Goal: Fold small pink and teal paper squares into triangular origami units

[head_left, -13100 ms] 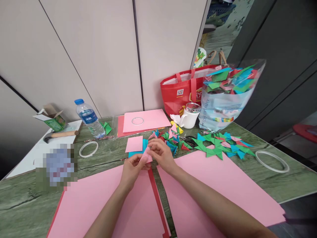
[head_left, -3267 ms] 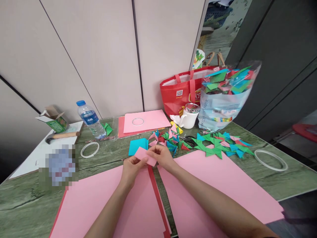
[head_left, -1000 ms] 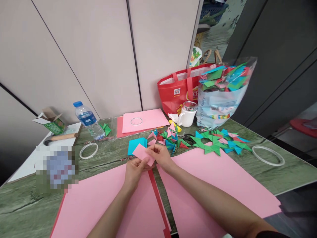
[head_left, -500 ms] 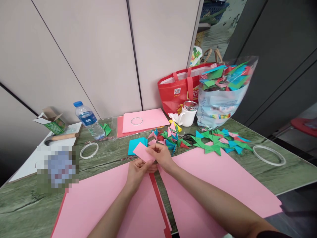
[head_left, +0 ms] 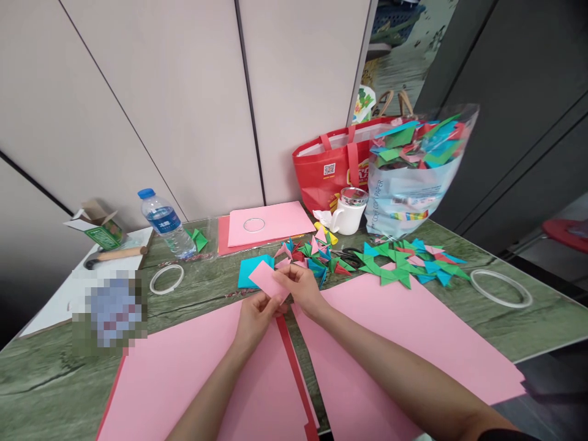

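Between both hands is a small piece of pink paper (head_left: 265, 277), raised over the gap between two large pink sheets. My left hand (head_left: 258, 312) pinches its lower edge, and my right hand (head_left: 301, 289) grips its right side with thumb and fingers. Just behind it lies a stack of blue paper squares (head_left: 248, 271). The left pink sheet (head_left: 197, 367), with a red sheet under it, and the right pink sheet (head_left: 367, 331) lie beneath my forearms. Folded paper pieces (head_left: 316, 254) in several colours are heaped beyond my right hand.
Farther right are a star-like ring of folded green paper (head_left: 390, 263), black scissors (head_left: 351, 256) and a white ring (head_left: 500, 288). A white mug (head_left: 350, 214), a red bag (head_left: 328, 171) and a filled plastic bag (head_left: 408, 190) stand behind. A water bottle (head_left: 168, 226) stands at left.
The fingers of both hands have shifted slightly on the pink paper, and more of its face shows. It stays in nearly the same place.
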The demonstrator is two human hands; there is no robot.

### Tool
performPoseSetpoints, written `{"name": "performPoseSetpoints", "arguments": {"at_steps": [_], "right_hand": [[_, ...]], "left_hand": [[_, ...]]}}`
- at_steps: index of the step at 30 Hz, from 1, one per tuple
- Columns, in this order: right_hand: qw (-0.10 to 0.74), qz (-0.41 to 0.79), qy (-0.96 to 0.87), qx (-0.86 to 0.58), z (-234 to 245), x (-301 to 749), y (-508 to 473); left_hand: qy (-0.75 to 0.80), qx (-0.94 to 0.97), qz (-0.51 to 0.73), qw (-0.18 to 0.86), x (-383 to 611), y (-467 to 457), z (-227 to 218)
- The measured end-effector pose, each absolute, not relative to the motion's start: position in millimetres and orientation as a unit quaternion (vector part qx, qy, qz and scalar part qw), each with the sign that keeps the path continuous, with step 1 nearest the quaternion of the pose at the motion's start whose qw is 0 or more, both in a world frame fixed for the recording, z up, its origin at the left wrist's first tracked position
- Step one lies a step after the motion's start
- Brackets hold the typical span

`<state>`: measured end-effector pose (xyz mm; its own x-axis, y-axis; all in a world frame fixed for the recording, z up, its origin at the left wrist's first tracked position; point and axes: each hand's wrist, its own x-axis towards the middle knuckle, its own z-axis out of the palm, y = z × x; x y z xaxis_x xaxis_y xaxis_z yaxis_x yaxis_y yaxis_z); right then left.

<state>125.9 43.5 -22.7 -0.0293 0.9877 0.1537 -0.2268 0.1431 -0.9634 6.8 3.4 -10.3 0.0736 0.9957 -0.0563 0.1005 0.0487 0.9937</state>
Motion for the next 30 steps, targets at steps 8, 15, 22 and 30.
{"name": "performPoseSetpoints", "arguments": {"at_steps": [8,15,22,30], "right_hand": [[0.522,0.512,-0.575,-0.367,-21,132,47],[0.488,0.436,-0.636,-0.409,-20,133,42],[0.499,0.437,-0.63,-0.404,-31,133,49],[0.52,0.537,-0.541,-0.386,-31,138,59]], "left_hand": [[0.527,0.5,0.488,0.483,-13,13,0],[0.514,0.452,0.532,0.498,-12,13,-1],[0.485,0.464,0.535,0.513,-14,15,-5],[0.503,0.407,0.623,0.44,-24,22,-3]]}}
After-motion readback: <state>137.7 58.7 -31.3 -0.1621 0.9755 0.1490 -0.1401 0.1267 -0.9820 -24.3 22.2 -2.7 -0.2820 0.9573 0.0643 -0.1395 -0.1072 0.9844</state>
